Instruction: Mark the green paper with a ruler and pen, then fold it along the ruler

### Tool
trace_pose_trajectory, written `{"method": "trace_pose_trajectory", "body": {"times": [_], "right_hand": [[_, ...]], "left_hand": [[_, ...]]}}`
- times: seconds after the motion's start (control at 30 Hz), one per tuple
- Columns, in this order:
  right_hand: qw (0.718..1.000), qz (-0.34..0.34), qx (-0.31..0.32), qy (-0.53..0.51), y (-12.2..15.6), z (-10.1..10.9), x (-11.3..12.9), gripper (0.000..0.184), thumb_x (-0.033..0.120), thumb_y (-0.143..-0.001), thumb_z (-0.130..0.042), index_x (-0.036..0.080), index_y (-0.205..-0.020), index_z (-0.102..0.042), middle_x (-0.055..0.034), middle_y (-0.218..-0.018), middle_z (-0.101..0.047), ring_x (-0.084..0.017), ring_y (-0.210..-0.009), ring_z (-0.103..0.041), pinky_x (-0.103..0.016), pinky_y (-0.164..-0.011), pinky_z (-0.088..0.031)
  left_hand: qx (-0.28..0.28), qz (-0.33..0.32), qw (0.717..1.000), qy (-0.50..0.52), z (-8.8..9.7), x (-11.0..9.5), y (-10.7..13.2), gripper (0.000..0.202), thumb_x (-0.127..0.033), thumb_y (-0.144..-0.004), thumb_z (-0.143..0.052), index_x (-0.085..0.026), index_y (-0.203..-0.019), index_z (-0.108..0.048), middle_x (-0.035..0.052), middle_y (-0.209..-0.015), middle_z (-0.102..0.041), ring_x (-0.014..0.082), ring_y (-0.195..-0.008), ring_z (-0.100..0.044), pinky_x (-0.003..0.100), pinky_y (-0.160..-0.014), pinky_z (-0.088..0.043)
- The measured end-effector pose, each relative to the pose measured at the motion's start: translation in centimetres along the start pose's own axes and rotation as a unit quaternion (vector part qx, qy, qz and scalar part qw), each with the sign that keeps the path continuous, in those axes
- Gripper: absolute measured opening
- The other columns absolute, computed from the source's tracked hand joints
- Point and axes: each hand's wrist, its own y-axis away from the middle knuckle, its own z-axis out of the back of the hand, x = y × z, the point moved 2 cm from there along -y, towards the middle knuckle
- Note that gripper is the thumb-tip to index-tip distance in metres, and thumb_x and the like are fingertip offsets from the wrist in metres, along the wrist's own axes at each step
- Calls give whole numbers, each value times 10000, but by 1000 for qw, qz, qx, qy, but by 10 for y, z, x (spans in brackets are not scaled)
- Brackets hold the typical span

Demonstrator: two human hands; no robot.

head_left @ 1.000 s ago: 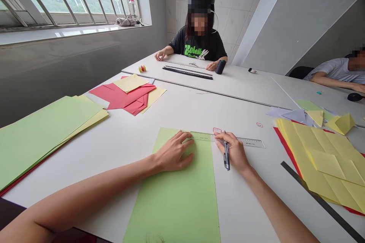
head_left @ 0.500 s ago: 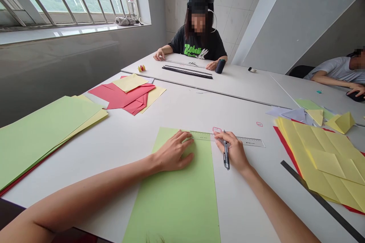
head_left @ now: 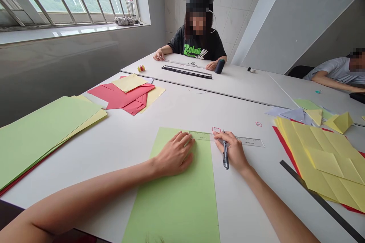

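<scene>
My left hand (head_left: 173,155) lies flat on a long green paper sheet (head_left: 173,201), its fingertips reaching the left end of a clear plastic ruler (head_left: 245,141). The ruler lies across the sheet's top edge and runs out to the right onto the white table (head_left: 251,193). My right hand (head_left: 231,151) rests on the ruler, just right of the sheet, gripping a dark pen (head_left: 225,156) with its tip hidden by my fingers.
Stacks of green, yellow and red paper lie left and right, with a black strip (head_left: 319,193) at right. A co-worker (head_left: 196,34) sits across the table, hands near black strips (head_left: 186,71) and a dark spool (head_left: 219,66). Another person (head_left: 339,72) leans at right.
My hands, the pen and the ruler stay in the same place on the sheet. The whole view has shifted slightly, and the right-hand person's hand has moved off the black object.
</scene>
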Motion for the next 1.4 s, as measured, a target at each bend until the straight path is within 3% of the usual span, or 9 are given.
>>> {"method": "trace_pose_trajectory", "body": {"times": [0.3, 0.57, 0.73, 0.8, 0.9, 1.0, 1.1, 1.23, 1.4], "right_hand": [[1000, -10, 5, 11, 1, 1, 1, 118, 284, -887, -607, 250, -916, -716, -89, -1106, -681, -235, -1066, -704, -394, -948, -552], [1000, -17, 3, 5, 0, 1, -2, 116, 299, -870, -625, 255, -913, -724, -88, -1116, -695, -257, -1090, -697, -431, -980, -530], [993, -63, 22, -98, -12, 9, 5, 182, 415, -857, -677, 245, -909, -712, -83, -1115, -731, -287, -1132, -677, -449, -1014, -498], [987, -78, -12, -140, -27, 15, 16, 272, 497, -906, -602, 240, -937, -687, -76, -1010, -759, -271, -1042, -704, -434, -968, -510], [961, -81, -45, -259, -57, 17, 36, 339, 534, -949, -470, 247, -1091, -583, -23, -751, -737, -194, -675, -677, -359, -747, -533], [933, -78, -8, -351, -89, 2, 51, 188, 406, -867, -524, 238, -942, -567, 24, -553, -614, -152, -536, -565, -259, -524, -407], [924, -81, 49, -371, -108, -27, 56, 120, 329, -769, -552, 220, -807, -583, 31, -499, -562, -119, -473, -452, -242, -472, -316], [922, -81, 75, -371, -112, -63, 55, 65, 221, -627, -577, 227, -689, -556, 70, -472, -465, -94, -462, -347, -233, -462, -257], [921, -83, 63, -376, -107, -82, 49, 216, 184, -547, -511, 224, -455, -319, 62, -457, -292, -89, -488, -278, -229, -445, -197]], "left_hand": [[21, 15, 1000, 15, 1, -4, -2, 442, -232, -969, -430, -73, -1381, -459, 170, -1217, -566, 320, -1205, -486, 468, -1049, -450], [22, 12, 1000, 12, 2, -6, -3, 406, -283, -979, -447, -94, -1336, -491, 176, -1191, -560, 323, -1155, -495, 484, -1003, -468], [22, 14, 1000, 8, 0, -7, -2, 411, -268, -959, -460, -74, -1319, -496, 200, -1200, -558, 331, -1124, -505, 475, -933, -495], [18, 11, 1000, 11, -1, -7, -2, 406, -262, -951, -470, -89, -1317, -497, 193, -1188, -564, 326, -1105, -511, 475, -925, -496], [18, 10, 1000, 11, -1, -7, -3, 394, -263, -947, -474, -102, -1306, -503, 187, -1179, -565, 324, -1088, -517, 474, -914, -496], [19, 7, 1000, 1, -1, -8, -3, 381, -266, -950, -467, -99, -1289, -512, 191, -1181, -559, 326, -1082, -514, 475, -915, -491], [25, 8, 1000, -5, -1, -8, -3, 374, -267, -954, -460, -81, -1273, -518, 193, -1168, -557, 325, -1081, -513, 472, -923, -484], [26, 12, 1000, -1, -2, -7, -3, 352, -262, -944, -473, -88, -1244, -535, 181, -1138, -561, 323, -1072, -518, 465, -907, -489], [25, 8, 1000, 1, -3, -7, -3, 347, -270, -950, -450, -104, -1241, -540, 193, -1181, -557, 335, -1088, -512, 497, -916, -490]]}}
